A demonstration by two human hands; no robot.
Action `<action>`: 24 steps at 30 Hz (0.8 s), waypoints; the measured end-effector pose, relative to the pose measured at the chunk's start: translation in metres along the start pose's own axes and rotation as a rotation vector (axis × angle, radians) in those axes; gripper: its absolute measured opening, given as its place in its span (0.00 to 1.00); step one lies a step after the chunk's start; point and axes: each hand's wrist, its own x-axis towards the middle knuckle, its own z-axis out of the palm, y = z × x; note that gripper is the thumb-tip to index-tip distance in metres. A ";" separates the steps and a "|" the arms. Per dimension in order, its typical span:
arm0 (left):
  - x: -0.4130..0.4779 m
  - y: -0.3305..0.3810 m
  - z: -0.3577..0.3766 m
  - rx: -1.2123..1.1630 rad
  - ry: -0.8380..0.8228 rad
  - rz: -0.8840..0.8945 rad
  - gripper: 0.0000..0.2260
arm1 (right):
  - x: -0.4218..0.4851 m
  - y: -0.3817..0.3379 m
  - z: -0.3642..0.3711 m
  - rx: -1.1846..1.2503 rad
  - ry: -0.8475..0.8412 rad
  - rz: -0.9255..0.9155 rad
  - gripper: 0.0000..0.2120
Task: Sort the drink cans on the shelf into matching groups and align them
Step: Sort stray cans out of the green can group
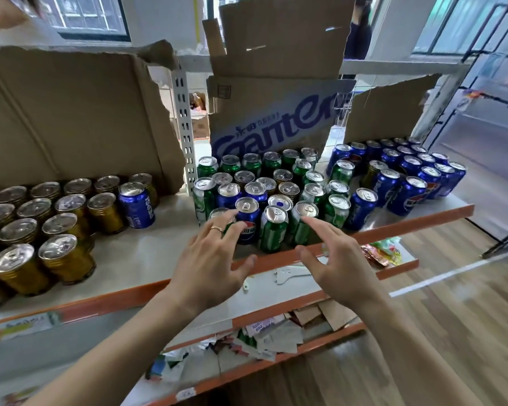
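Left grip (208,259) and right grip (340,259) spread open, empty, by Pepsi can (248,227); carton (276,127) reads "Ganten".

Left of the tight cluster of green and blue drink cans (273,230), a bare strip of white shelf (165,244) lies open up to the squat gold tins (65,256). Behind the cluster, printed brown cardboard (276,124) and a white perforated post (185,124) block reach.

Torn cardboard sheet (71,112) propped at back left. Box (276,83) with blue lettering (reads roughly "Ganten") stands centre back, flaps up. Smaller cardboard piece (387,109) to right. White perforated post (185,127) between sheet and box. Bright packets (381,252) on lower tier (399,266), paper scraps (264,338) lower still. Wood floor (452,317) at right. Window (91,16) top left.
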 end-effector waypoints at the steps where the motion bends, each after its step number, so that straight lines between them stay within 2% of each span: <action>1: 0.010 -0.003 0.002 -0.006 0.004 0.000 0.28 | 0.010 0.002 0.001 -0.002 -0.003 0.000 0.27; 11: 0.125 -0.034 0.012 -0.026 0.020 0.002 0.28 | 0.127 0.025 0.003 -0.109 -0.054 0.008 0.27; 19: 0.171 -0.044 0.023 -0.015 -0.085 -0.025 0.29 | 0.192 0.043 0.014 -0.174 -0.169 0.026 0.29; 24: 0.189 -0.047 0.038 0.109 -0.164 -0.091 0.33 | 0.229 0.071 0.029 -0.212 -0.297 -0.011 0.30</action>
